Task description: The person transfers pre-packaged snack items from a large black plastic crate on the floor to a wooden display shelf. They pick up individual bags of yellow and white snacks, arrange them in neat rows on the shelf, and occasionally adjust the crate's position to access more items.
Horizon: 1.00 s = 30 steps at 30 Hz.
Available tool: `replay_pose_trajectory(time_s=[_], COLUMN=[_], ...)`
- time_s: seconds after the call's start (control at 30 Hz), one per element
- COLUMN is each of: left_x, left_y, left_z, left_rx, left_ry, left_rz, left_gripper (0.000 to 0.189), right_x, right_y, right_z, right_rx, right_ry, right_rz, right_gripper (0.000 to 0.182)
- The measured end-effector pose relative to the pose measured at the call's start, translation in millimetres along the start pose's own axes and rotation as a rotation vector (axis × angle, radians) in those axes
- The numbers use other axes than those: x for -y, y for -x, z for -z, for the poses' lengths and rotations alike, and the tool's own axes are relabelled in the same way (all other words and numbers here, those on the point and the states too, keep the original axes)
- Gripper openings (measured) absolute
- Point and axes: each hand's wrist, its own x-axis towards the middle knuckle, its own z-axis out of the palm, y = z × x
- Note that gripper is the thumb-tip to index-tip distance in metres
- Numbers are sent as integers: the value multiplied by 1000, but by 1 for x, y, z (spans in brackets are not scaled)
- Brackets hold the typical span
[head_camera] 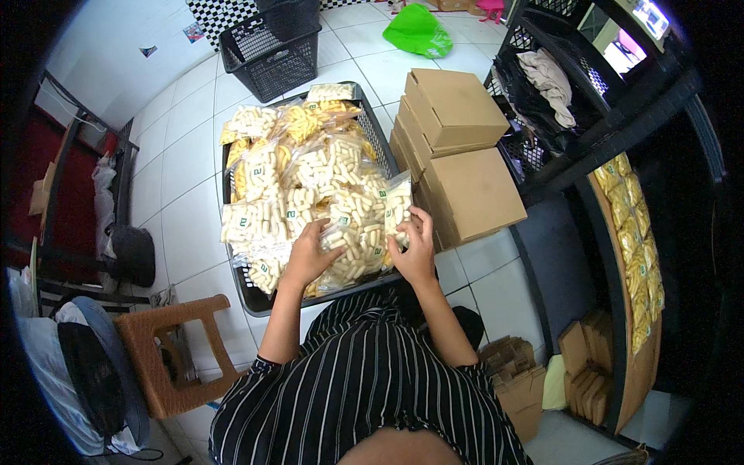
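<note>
A large black plastic crate point(372, 125) stands on the floor before me, heaped with clear plastic bags of pale, stick-shaped pieces. Some bags with yellower pieces point(302, 122) lie towards its far side. My left hand point(309, 256) rests at the near middle of the heap, thumb and fingers apart, beside a clear bag of pale pieces point(351, 250). At the right rim my right hand point(412, 241) touches a narrow, upright bag point(397, 204) with curled fingers. Whether those fingers grip it is hard to see. Several bags bear green printed labels.
Stacked cardboard boxes point(474, 192) stand right of the crate. An empty-looking black basket point(270, 58) and a green bag point(417, 32) lie beyond. A brown plastic stool point(174, 354) is at left. Bags of yellow pieces point(636, 256) line a wooden shelf at right, beneath a black rack point(610, 139).
</note>
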Motion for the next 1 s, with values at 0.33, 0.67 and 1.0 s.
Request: replay_pose_trajectory(time_s=[0.33, 0.67, 1.0], left_x=[13, -23, -16], left_y=[-10, -27, -41], left_z=[-18, 9, 10], left_rx=[55, 593, 207], left_ry=[-137, -46, 354], left_rz=[-92, 99, -169], left_gripper=[45, 43, 32], right_x=[7, 49, 194], right_y=[3, 41, 56], right_z=[48, 301, 568], right_rx=[-380, -813, -1917], right_ry=[-453, 638, 1289], right_rz=[-221, 46, 421], right_gripper=[57, 28, 32])
